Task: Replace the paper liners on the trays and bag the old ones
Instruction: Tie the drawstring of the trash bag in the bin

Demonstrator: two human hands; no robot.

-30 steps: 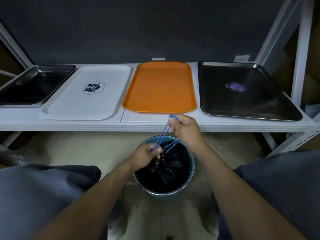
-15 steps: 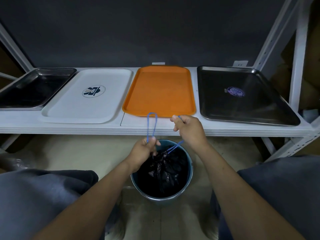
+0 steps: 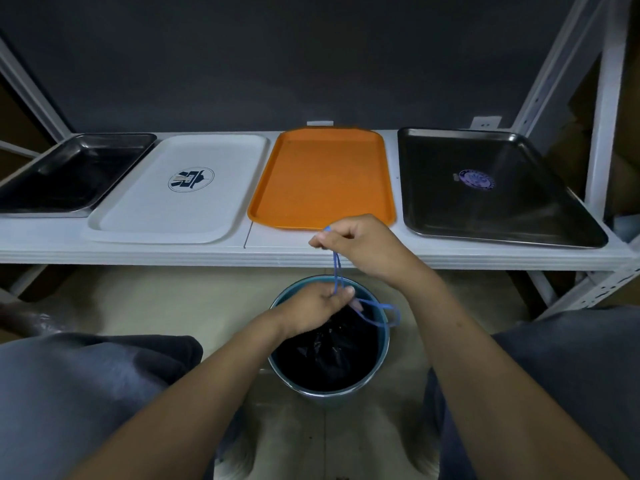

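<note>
A black bin bag sits inside a round blue bucket on the floor between my knees. Its blue drawstring runs up from the gathered bag neck. My left hand grips the bunched neck and the string's lower end. My right hand pinches the string's upper end just in front of the shelf edge. A second blue loop hangs over the bucket's right rim. Several bare trays lie on the white shelf: dark metal tray, white tray, orange tray, large dark tray.
White steel uprights of the rack stand at the right, with a diagonal brace at the left. My knees in grey trousers flank the bucket. Pale tiled floor lies below.
My right hand has moved left and taken one drawstring loop straight above my left hand. The other loop has dropped over the bucket's right side. The view has tilted slightly down.
</note>
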